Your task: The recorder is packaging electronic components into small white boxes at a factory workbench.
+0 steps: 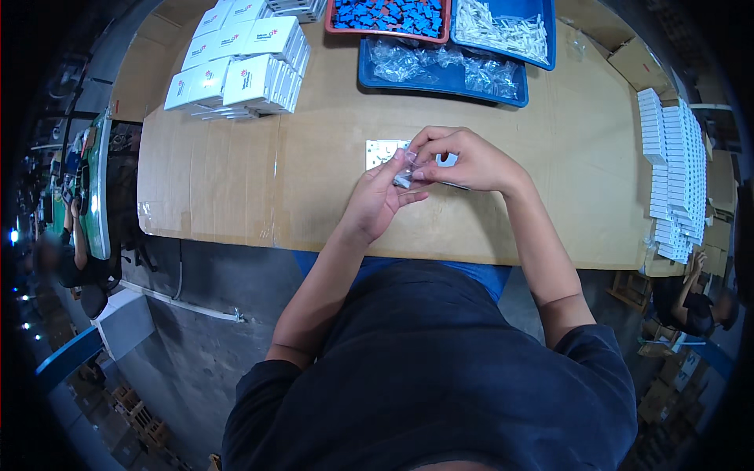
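A small clear plastic bag (404,178) with something pale inside is pinched between my two hands above the table. My left hand (378,196) grips it from the left, thumb on top and the lower fingers reaching to the right. From the right, my right hand (463,161) closes thumb and fingertips on the bag's upper part. Beneath and behind the hands lies a white printed sheet or card (378,151), partly covered. A pale flat thing (447,160) shows through the gap in my right hand; I cannot tell its kind.
White boxes (250,80) are stacked at the back left. Behind my hands stand a red tray (377,33) of blue parts, a blue tray (550,35) of white pieces and another blue tray (440,91) of clear bags. Small white boxes (674,169) line the right edge. People work at both sides.
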Tool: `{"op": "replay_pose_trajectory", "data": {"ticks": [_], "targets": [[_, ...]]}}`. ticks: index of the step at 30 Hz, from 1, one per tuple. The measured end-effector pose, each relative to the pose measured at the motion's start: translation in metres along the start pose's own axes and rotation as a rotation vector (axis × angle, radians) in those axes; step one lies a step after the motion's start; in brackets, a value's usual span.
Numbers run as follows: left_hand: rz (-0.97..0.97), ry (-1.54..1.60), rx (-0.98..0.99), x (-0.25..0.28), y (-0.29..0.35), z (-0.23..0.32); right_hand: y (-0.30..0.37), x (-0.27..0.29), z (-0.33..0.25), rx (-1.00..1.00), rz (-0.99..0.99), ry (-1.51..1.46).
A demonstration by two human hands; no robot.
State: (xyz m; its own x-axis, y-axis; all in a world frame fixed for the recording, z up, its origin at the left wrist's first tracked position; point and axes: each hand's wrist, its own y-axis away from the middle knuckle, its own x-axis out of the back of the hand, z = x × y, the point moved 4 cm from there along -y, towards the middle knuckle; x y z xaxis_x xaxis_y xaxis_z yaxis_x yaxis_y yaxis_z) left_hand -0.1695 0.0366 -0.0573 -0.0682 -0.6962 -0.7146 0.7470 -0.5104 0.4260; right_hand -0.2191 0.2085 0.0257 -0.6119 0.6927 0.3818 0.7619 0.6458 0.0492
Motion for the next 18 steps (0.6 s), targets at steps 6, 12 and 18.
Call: {"op": "replay_pose_trajectory", "data": {"ticks": [6,12,18], "targets": [[0.075,-0.443,-0.147,-0.015,0.008,0.009,0.001,0.006,0.013,-0.055,0.105,-0.100],[0.033,-0.525,-0.192,-0.013,0.007,0.005,0.005,-0.017,0.020,-0.135,0.335,-0.593],[0.224,-0.409,-0.471,-0.026,0.018,0.022,0.010,-0.027,0.023,-0.099,0.440,-0.685]]}}
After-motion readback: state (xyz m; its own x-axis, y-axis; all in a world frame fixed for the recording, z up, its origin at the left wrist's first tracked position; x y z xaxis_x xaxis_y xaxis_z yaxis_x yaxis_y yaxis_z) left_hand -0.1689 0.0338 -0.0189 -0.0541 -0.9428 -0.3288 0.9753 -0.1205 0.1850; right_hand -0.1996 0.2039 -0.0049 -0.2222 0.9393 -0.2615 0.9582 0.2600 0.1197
